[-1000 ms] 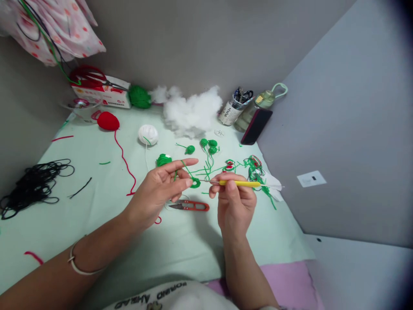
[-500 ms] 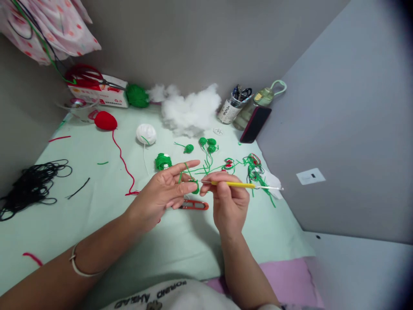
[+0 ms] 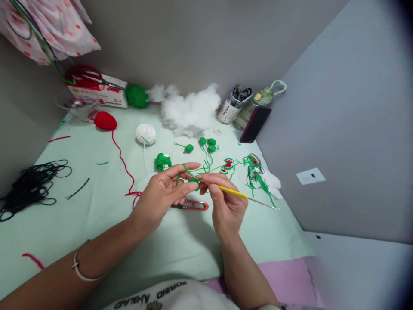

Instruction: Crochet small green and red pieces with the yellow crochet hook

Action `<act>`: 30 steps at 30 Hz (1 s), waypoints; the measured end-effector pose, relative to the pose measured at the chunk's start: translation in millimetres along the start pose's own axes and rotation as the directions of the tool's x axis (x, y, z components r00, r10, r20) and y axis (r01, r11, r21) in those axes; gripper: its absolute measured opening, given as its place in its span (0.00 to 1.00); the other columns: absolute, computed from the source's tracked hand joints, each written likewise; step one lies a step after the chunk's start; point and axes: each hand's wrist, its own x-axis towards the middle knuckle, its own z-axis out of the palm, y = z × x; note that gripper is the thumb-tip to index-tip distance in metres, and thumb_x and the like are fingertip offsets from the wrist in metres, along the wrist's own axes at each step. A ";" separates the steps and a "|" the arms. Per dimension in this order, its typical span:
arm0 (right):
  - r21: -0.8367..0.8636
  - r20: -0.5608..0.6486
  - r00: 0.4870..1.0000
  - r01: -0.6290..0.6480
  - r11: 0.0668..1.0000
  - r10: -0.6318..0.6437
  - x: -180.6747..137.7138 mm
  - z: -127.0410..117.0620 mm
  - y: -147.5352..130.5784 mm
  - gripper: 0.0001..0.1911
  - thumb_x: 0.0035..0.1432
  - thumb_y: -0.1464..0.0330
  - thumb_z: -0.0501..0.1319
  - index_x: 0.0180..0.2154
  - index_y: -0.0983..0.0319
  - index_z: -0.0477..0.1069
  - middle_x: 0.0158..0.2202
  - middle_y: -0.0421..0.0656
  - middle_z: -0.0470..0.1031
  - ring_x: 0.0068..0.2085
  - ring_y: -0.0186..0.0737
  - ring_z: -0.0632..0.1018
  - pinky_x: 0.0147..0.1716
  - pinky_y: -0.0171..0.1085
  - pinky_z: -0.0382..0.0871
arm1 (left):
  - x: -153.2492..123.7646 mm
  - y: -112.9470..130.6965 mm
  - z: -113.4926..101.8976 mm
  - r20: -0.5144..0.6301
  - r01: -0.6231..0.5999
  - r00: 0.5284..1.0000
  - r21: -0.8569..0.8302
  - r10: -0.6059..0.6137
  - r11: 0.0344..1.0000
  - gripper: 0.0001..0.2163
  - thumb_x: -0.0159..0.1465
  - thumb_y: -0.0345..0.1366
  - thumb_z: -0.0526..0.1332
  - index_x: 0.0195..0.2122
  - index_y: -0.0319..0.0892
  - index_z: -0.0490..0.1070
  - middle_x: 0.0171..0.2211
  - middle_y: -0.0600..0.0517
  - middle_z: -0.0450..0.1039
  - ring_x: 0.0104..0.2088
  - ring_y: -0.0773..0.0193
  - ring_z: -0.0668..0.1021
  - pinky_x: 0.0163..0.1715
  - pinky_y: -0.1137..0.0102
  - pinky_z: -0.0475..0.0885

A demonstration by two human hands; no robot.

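Note:
My left hand (image 3: 164, 191) pinches a small green crochet piece (image 3: 194, 184) between thumb and fingers, its index finger stretched out with green yarn (image 3: 186, 168) looped over it. A yellow-handled crochet hook (image 3: 230, 190) is gripped in my right hand (image 3: 229, 211), its tip up at the yarn by the left fingers and its rear end pointing down to the right. Part of the crochet piece is hidden by my fingers. Below the hands lie orange thread snips (image 3: 195, 205), partly covered by my left hand. Just behind is a wound green yarn ball (image 3: 163, 162).
White stuffing (image 3: 192, 110) is heaped at the back, near small green crocheted balls (image 3: 211, 142). Red yarn (image 3: 105, 121), white yarn (image 3: 146, 134) and black cord (image 3: 30, 187) lie left. Yarn scraps (image 3: 256, 172), a phone (image 3: 256, 125) and a pen holder (image 3: 229, 110) stand right.
The crochet hook has tilted, its rear end dropping and its tip rising toward the yarn. My right hand has turned with it; my left hand has shifted only slightly.

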 end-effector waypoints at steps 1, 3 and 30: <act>-0.062 0.006 0.999 0.043 0.997 -0.042 -2.2 0.5 0.6 0.15 0.68 0.73 0.60 0.47 0.50 0.81 0.42 0.42 0.83 0.41 0.41 0.81 0.36 0.41 0.76 | -0.2 -0.4 0.5 -0.007 -0.001 1.000 -0.010 0.001 1.000 0.17 0.60 0.37 0.74 0.50 0.50 0.82 0.34 0.57 0.70 0.20 0.80 0.64 0.21 0.79 0.65; -0.220 0.061 0.987 0.156 0.963 -0.147 -6.1 0.3 2.4 0.19 0.66 0.75 0.62 0.52 0.47 0.80 0.46 0.43 0.82 0.45 0.43 0.81 0.40 0.44 0.78 | 0.0 -0.7 0.8 -0.016 0.013 1.000 -0.055 -0.014 0.998 0.19 0.60 0.36 0.74 0.53 0.48 0.80 0.31 0.58 0.70 0.19 0.80 0.62 0.20 0.79 0.64; 0.285 -0.058 0.949 -0.282 0.916 0.311 3.6 4.4 6.2 0.09 0.65 0.61 0.65 0.37 0.58 0.81 0.36 0.41 0.78 0.28 0.32 0.75 0.31 0.37 0.73 | 1.0 4.0 2.2 0.062 0.086 0.995 -0.176 -0.076 0.981 0.15 0.60 0.31 0.72 0.49 0.44 0.82 0.34 0.56 0.70 0.19 0.80 0.59 0.19 0.79 0.60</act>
